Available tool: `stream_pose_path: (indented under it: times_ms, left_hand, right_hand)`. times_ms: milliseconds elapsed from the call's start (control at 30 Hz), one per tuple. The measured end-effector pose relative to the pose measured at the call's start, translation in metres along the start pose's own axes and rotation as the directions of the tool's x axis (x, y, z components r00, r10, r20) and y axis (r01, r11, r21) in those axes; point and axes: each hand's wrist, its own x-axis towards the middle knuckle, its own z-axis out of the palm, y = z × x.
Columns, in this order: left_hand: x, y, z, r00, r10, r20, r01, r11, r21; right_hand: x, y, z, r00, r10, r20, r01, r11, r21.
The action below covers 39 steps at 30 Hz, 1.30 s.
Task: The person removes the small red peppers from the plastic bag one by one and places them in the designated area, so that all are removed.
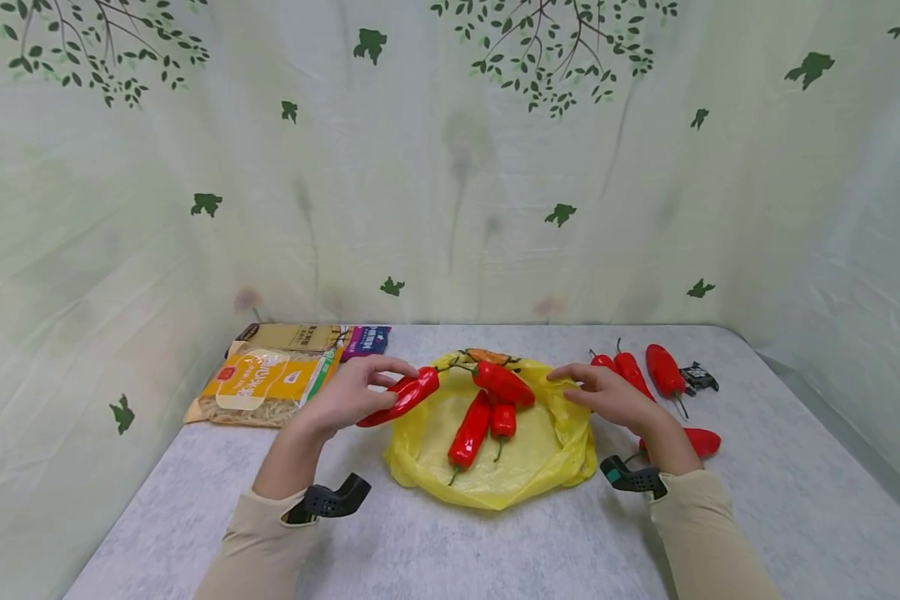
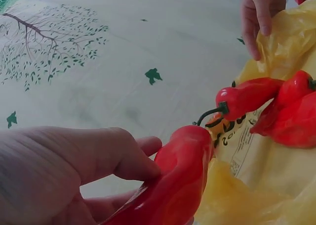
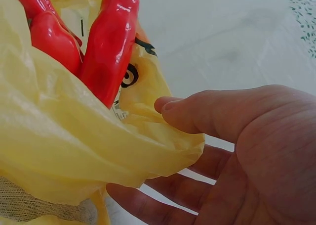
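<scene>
My left hand [image 1: 352, 392] grips a red pepper [image 1: 412, 393] between thumb and fingers, above the left rim of a yellow plastic bag [image 1: 435, 492]. In the left wrist view the held pepper [image 2: 182, 170] is close up, part of it hidden by the hand. The bag lies wide open on the table, with 3 red peppers [image 1: 470, 433] visible inside. At the bag's right rim is my right hand [image 1: 607, 396]. The right wrist view shows the thumb [image 3: 182, 113] above the bag's edge and loosely extended fingers below it, not closed together.
Several more red peppers [image 1: 663, 371] lie on the table to the right, partly behind the right arm, beside a small black packet [image 1: 697, 377]. Yellow and tan food packages [image 1: 266, 383] lie at the back left. A leaf-printed curtain [image 1: 450, 208] hangs behind the table [image 1: 397, 554].
</scene>
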Motion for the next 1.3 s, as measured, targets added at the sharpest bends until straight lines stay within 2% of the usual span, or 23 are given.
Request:
stream_pose_path:
  times_ms: [267,433,667,900,1033,1200,1300]
  left_hand:
    - [0.002,-0.006,0.001,0.999,0.01,0.05,-0.016,0.992,0.129]
    - [0.004,-0.007,0.001,0.997,0.016,0.069,-0.028,0.984,0.175]
    - [0.004,-0.013,-0.004,0.99,0.037,0.137,-0.062,0.98,0.19]
    - [-0.001,-0.019,-0.017,0.983,0.074,0.169,-0.101,0.982,0.158]
    - [-0.005,-0.021,-0.026,0.986,0.068,0.154,-0.083,0.993,0.088]
    - [-0.009,-0.024,-0.035,0.998,0.021,0.067,-0.02,1.0,-0.006]
    - [-0.008,-0.027,-0.039,1.0,0.013,0.01,-0.012,0.999,-0.044]
  right_hand:
    - [0.0,0.0,0.001,1.0,-0.007,-0.001,0.007,1.0,-0.006]
    - [0.0,0.0,0.001,1.0,-0.007,0.004,0.007,1.0,-0.002]
    - [0.001,0.001,0.001,1.0,-0.002,0.006,0.002,1.0,-0.001]
    - [0.002,0.001,0.002,1.0,0.002,0.005,-0.002,1.0,-0.007]
    - [0.002,0.001,0.002,1.0,0.008,0.005,-0.008,1.0,-0.007]
    - [0.002,0.001,0.001,1.0,0.012,0.008,-0.012,1.0,-0.002]
    - [0.002,0.002,0.001,1.0,0.006,0.008,-0.006,1.0,-0.001]
